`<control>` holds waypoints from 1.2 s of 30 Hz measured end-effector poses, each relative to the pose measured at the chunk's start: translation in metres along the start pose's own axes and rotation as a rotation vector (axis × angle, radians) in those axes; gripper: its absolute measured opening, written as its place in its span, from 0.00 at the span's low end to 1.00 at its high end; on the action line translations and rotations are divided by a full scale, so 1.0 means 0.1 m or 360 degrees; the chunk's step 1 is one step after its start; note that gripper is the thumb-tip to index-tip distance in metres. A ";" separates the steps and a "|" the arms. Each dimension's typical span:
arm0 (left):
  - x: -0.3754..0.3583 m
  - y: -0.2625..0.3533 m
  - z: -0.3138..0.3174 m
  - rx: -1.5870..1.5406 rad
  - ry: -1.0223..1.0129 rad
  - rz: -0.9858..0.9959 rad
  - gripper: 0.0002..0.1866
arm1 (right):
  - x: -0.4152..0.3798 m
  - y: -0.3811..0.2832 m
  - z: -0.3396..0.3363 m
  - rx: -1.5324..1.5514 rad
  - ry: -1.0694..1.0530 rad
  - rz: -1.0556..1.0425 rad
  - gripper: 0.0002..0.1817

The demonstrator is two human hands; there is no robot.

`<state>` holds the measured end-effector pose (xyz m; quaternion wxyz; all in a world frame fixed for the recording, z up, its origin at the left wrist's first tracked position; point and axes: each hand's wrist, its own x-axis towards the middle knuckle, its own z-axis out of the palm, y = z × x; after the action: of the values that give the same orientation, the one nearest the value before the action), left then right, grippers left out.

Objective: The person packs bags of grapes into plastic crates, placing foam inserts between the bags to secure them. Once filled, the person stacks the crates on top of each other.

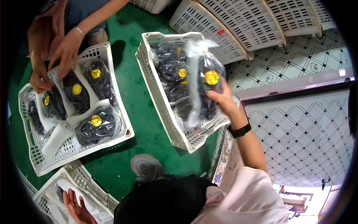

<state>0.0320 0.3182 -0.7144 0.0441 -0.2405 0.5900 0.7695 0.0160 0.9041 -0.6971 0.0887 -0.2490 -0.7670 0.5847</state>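
My right hand (pixel 225 100) grips a clear plastic bag of dark grapes (pixel 207 102) with a round gold sticker. The bag, partly blurred, is above the right side of a white slatted crate (pixel 154 102). More bagged grapes (pixel 168 71) with gold stickers lie inside that crate. At the lower left, my left hand (pixel 76 209) is open with its fingers apart and nothing in them. It is over another white crate (pixel 87 183), which contains white foam pieces (pixel 69 185) and something dark, partly hidden by the fingers.
Another person's hands (pixel 67 54) reach into a third crate (pixel 128 127), where bagged grapes (pixel 97 127) lie between white foam strips (pixel 57 139). Stacked white crates (pixel 238 24) stand at the top right beside a patterned wall (pixel 302 138). My shoe (pixel 146 166) rests on the green floor (pixel 149 145).
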 end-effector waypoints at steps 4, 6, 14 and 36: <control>0.10 0.00 -0.17 0.0099 0.0031 -0.0027 0.30 | 0.06 0.42 -0.76 -0.1162 0.0443 -0.0132 0.47; 0.21 -0.09 -0.33 0.0140 -0.0031 -0.0045 0.32 | 0.04 0.63 -0.79 -0.1556 0.0500 -0.0069 0.47; 0.10 0.02 -0.13 0.0018 0.0023 0.0035 0.27 | 0.02 1.02 -0.95 -0.0503 -0.0033 0.0519 0.36; 0.24 -0.33 0.01 0.0210 0.0011 -0.0335 0.19 | 0.40 -0.50 1.82 -0.1024 -0.0745 -0.0460 0.30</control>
<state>0.0217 0.3240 -0.7535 0.1384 -0.3004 0.6111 0.7192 -0.1098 0.7590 -0.7113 -0.0891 -0.0143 -0.9370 0.3376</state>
